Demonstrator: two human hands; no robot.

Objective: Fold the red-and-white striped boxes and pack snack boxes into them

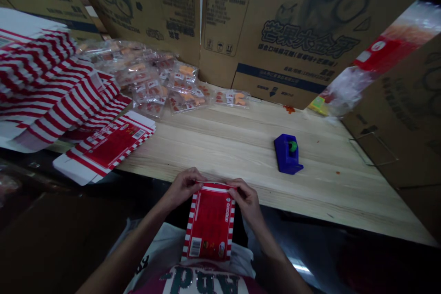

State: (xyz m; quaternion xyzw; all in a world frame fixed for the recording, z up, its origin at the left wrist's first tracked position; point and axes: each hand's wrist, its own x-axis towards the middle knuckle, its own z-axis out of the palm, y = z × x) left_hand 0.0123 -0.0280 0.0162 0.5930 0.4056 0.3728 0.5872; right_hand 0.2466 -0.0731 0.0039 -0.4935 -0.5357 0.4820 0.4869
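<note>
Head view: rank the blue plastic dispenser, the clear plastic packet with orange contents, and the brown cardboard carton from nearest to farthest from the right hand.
From the right hand:
1. Blue plastic dispenser, ahead and to the right, on the pale wooden table.
2. Clear plastic packet with orange contents, straight ahead at the table's far edge.
3. Brown cardboard carton, standing behind the table.

- Printed cardboard cartons stood walling off the space beyond the right hand.
- More cartons leaned far right of it.
- A pale wooden table ran just ahead.
- A dark, glossy floor lay below, catching light.
</note>
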